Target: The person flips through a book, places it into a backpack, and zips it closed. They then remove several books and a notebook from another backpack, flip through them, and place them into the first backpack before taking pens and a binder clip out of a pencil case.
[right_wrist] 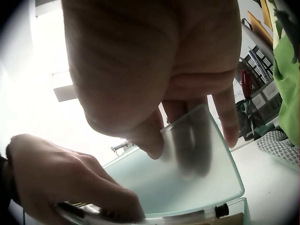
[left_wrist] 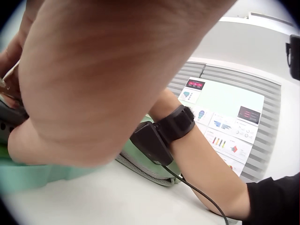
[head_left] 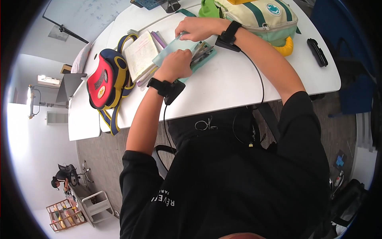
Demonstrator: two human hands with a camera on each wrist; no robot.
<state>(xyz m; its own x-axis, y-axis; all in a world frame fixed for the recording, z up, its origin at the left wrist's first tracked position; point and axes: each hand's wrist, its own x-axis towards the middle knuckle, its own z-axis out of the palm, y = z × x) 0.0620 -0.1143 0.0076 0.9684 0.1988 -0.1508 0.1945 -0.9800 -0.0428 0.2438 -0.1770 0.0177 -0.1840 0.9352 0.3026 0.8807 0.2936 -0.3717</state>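
A translucent teal pencil case [head_left: 207, 62] lies on the white table with its lid [right_wrist: 225, 173] raised. My right hand [head_left: 201, 28] pinches the lid's edge, thumb on the near face and fingers showing through from behind. My left hand [head_left: 175, 64] reaches low into the case, its fingers curled around some of the pens [head_left: 201, 51]; its fingertips are hidden in the head view. Close beside that hand in the right wrist view, a clear pen [right_wrist: 187, 216] with a black end lies along the case's edge.
Left of the case lie an open notebook [head_left: 140, 55] and a red and navy bag [head_left: 105, 81] with loose straps. A cream and green backpack [head_left: 260, 18] stands beyond my right forearm. Toward the right edge rests a black case [head_left: 317, 52]. Cables hang from both wrist cameras.
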